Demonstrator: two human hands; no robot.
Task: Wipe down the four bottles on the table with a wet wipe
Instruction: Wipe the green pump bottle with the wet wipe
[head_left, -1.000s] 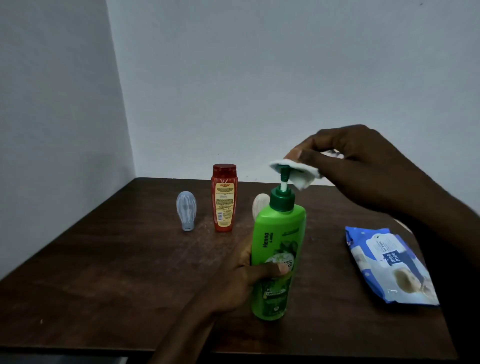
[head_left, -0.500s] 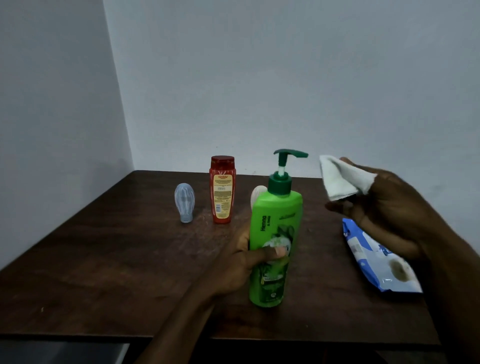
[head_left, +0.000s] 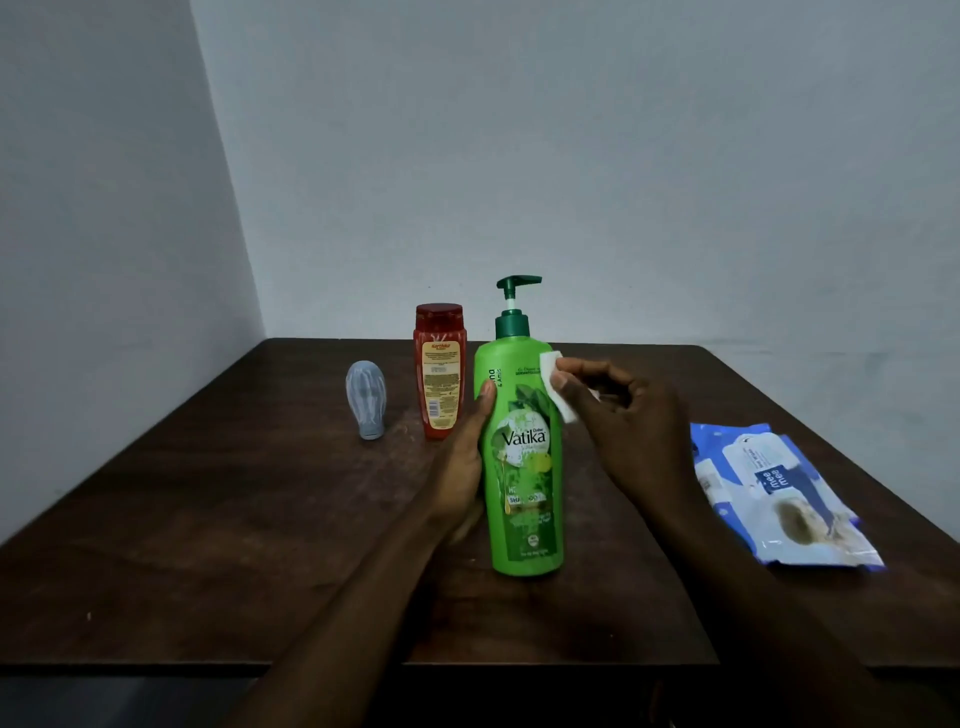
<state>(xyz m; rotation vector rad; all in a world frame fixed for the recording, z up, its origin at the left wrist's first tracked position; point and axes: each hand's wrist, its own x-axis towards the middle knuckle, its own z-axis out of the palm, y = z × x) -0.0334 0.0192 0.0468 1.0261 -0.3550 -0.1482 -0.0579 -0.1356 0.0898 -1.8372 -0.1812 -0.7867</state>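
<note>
A tall green pump bottle (head_left: 524, 467) stands upright near the middle of the dark wooden table (head_left: 208, 519). My left hand (head_left: 465, 467) grips its left side, thumb on the front. My right hand (head_left: 634, 431) presses a folded white wet wipe (head_left: 555, 384) against the bottle's upper right shoulder. Behind and to the left stand a red bottle (head_left: 439, 371) and a small pale blue bottle (head_left: 366, 400) resting on its cap. A white bottle seen earlier is hidden behind the green one.
A blue and white pack of wet wipes (head_left: 779, 499) lies flat on the table's right side. Plain walls meet in a corner behind the table. The table's front edge runs just below my forearms.
My right hand brought the wipe from the pump head out to the right, then down onto the bottle's upper right side. My left hand turned the bottle so its front label faces me.
</note>
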